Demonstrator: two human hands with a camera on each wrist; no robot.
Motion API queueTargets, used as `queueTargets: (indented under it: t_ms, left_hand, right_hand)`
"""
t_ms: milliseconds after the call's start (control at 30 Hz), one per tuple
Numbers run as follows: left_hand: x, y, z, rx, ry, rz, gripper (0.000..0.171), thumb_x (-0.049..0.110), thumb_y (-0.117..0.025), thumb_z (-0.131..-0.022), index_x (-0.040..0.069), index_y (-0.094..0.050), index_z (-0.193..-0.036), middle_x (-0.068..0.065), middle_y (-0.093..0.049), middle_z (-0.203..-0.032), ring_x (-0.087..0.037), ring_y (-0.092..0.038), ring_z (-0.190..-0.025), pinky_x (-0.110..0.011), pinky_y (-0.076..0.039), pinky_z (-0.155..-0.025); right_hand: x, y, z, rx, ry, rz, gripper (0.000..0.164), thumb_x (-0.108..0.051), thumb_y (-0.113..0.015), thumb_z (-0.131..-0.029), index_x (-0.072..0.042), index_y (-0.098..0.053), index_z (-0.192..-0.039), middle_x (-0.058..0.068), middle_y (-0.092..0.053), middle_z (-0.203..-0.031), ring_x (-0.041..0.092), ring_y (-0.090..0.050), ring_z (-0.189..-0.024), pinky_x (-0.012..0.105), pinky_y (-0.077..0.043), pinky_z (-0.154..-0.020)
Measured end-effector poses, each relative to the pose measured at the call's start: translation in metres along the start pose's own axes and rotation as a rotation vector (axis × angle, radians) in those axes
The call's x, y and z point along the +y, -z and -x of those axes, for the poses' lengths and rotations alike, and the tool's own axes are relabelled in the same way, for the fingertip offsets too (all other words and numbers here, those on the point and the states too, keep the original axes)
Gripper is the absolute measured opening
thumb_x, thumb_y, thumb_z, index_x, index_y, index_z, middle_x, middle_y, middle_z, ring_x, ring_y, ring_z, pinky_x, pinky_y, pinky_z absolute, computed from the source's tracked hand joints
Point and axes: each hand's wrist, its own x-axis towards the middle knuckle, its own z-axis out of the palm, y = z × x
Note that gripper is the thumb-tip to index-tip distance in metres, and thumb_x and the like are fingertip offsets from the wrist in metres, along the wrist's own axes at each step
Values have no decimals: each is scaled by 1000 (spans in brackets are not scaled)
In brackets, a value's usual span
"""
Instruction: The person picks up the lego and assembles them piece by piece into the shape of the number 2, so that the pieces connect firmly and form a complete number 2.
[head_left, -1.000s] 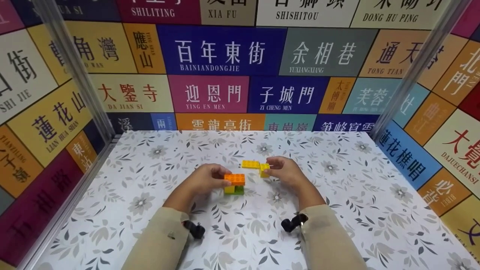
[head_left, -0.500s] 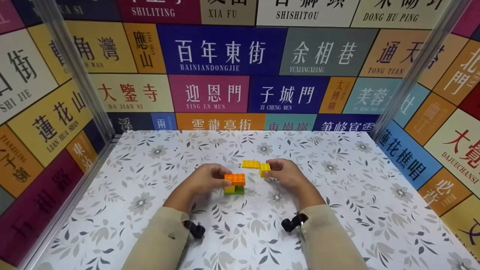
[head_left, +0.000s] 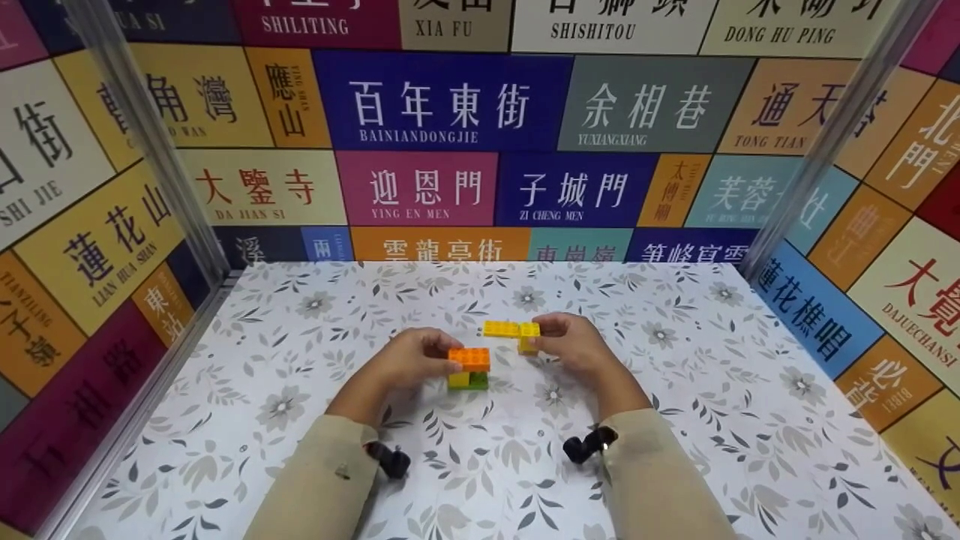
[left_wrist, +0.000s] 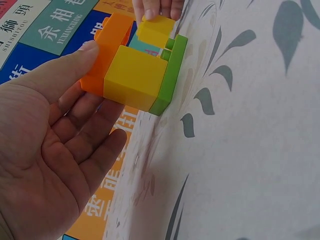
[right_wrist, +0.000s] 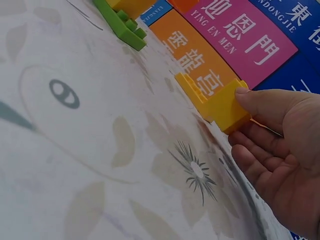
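My left hand [head_left: 409, 358] pinches an orange toy building brick [head_left: 470, 358] between thumb and fingers. Under that brick sits a yellow brick [left_wrist: 135, 77], which stands on a thin green plate [left_wrist: 170, 75], all joined in one stack. To the right, my right hand [head_left: 574, 343] pinches a second yellow brick [right_wrist: 228, 107] by its right end. A flat yellow plate [head_left: 501, 328] with studs lies just left of and behind that brick. Whether the two touch, I cannot tell. Parts of my fingers behind the bricks are hidden.
A white table [head_left: 517, 465] with a grey leaf and flower pattern carries everything. Panels with coloured street-name signs [head_left: 442, 97] rise at the back and both sides. Black wrist cameras [head_left: 589, 445] stick out by the beige sleeves [head_left: 664, 472].
My right hand has shifted and tilted the yellow brick very slightly. The left hand and its stack stay in place, and the flat yellow plate has not moved.
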Motion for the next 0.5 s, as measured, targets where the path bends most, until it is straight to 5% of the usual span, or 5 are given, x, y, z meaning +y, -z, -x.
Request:
queueTargets:
  t_ms: [167,500]
  left_hand:
    - [1,0,0,11,11,-5,25,27,-88,-90,29,-79,-112,5,-76,-115,-17,-70,-107,-37,-58,-101]
    - [0,-2,0,21,4,10,27,27,-89,-89,30,-78,-114,4,-76,-113,-17,-70,-106,-37,-57,-100]
  right_hand:
    - [-10,0,3,7,-44,-49,46,-26,-86,-92,-24,-70,-135,3,-71,-137,24,-67,-127,41,-56,-109]
    - [-28,-1,10,2,99,11,52,-33,-88,-91,-19,-71,-138,8,-74,-136,27,-68,-127,38,-60,-104]
